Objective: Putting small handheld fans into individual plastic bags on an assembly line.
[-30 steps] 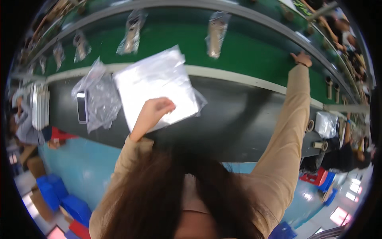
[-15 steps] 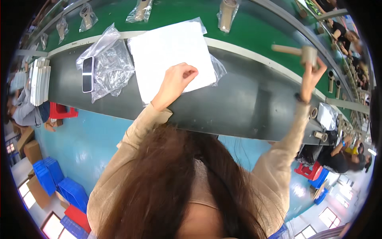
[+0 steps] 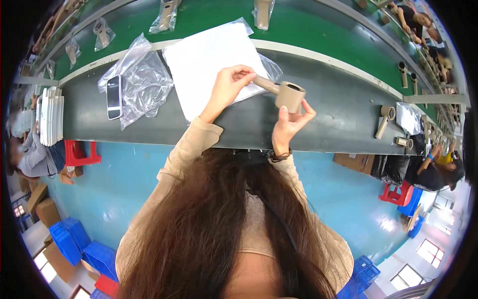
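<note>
Between my hands is a tan hair dryer (image 3: 290, 96) with a round hollow head and a straight handle. My right hand (image 3: 290, 124) is closed around the lower side of the head, the thumb in front. At the handle's free end, my left hand (image 3: 232, 85) pinches it with thumb and fingers. Under the left hand lies a flat stack of white sheets or bags (image 3: 209, 55) in clear plastic. Left of the stack are a crumpled clear plastic bag (image 3: 149, 89) and a phone (image 3: 114, 97) resting on the bag's edge.
On the green conveyor belt (image 3: 323, 45) beyond the dark worktable (image 3: 343, 109), bagged hair dryers (image 3: 262, 14) lie spaced apart. More dryers (image 3: 384, 119) rest at the table's right end. White panels (image 3: 50, 114) stand at the left end. Red stools (image 3: 82, 152) and blue crates (image 3: 97, 256) are on the floor.
My right hand has brought the hair dryer from over the belt at the right to in front of me. My left hand has moved slightly up and now grips its handle end.
</note>
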Motion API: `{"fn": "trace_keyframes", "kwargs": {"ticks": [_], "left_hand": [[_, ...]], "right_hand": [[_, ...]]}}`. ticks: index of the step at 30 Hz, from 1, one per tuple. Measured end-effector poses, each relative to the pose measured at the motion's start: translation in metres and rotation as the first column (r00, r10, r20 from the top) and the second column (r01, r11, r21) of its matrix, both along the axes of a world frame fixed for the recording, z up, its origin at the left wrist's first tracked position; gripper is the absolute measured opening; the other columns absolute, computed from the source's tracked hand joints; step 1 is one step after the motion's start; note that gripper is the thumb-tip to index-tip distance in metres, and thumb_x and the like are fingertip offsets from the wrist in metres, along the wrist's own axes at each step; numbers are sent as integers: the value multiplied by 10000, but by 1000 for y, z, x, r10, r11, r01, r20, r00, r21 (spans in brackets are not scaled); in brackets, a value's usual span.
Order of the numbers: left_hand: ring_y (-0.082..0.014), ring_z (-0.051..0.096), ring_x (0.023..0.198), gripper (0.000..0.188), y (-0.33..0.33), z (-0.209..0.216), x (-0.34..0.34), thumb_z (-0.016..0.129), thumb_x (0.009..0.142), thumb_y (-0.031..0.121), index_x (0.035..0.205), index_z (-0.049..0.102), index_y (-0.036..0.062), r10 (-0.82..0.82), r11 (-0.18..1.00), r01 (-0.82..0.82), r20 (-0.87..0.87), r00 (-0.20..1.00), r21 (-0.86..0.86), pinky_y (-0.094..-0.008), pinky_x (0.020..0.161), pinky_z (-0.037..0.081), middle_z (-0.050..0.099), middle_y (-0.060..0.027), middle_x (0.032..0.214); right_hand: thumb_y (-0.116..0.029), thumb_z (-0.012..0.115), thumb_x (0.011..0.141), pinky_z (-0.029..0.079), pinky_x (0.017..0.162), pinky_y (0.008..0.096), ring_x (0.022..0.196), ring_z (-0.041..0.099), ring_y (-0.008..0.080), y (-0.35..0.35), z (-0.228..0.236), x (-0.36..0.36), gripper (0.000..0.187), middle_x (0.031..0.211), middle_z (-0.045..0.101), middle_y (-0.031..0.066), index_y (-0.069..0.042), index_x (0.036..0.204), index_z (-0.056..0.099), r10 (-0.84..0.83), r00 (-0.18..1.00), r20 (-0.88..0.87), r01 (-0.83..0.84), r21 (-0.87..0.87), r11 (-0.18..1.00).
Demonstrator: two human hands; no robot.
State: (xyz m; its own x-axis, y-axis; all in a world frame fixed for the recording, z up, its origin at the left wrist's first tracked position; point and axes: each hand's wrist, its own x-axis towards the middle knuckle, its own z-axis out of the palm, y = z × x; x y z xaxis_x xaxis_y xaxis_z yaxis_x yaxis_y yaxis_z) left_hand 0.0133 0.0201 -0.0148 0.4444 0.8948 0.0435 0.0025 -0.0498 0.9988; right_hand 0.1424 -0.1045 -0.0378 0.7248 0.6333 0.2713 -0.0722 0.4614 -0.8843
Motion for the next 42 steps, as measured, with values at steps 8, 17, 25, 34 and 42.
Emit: {"fn": "trace_keyframes", "kwargs": {"ticks": [8,17,25,34,42], "left_hand": [[-97,618,782,168,14,3,-11,616,924,118,1018,650,-18,-11,993,33,196,980,-110,-229,726,507,664,-42,858],[-84,567,794,179,6,21,-15,592,949,151,1023,629,-7,-58,985,91,215,975,-145,-232,761,472,618,-7,859],[-82,545,782,162,3,25,-15,579,955,149,1006,613,-1,-80,992,94,165,983,-80,-228,751,449,592,-3,845],[-73,463,764,165,3,37,-25,517,982,184,1029,553,30,-305,878,419,404,863,-232,-223,729,386,501,22,849],[-72,472,760,137,18,8,-33,504,975,144,1041,549,33,-19,997,31,167,986,-74,-217,715,399,508,16,842]], "right_hand": [[-103,544,878,497,961,553,1167,509,352,2,16,-2,468,1298,409,225,-54,1263,283,-75,979,-189,92,85,992],[-94,582,870,507,947,516,1166,503,330,6,0,-5,499,1276,421,200,-65,1264,278,-22,987,-159,30,43,999],[-57,587,798,500,905,410,1100,544,302,-2,4,-9,574,1271,446,232,-77,1279,275,-51,997,65,48,55,997],[-36,552,863,498,968,516,1130,537,378,8,-1,-5,508,1315,407,238,-59,1278,260,-26,959,-282,15,-43,999],[-126,602,806,525,911,520,1164,519,368,-10,17,9,566,1302,438,224,-76,1274,287,-137,991,-4,137,64,989]]}}
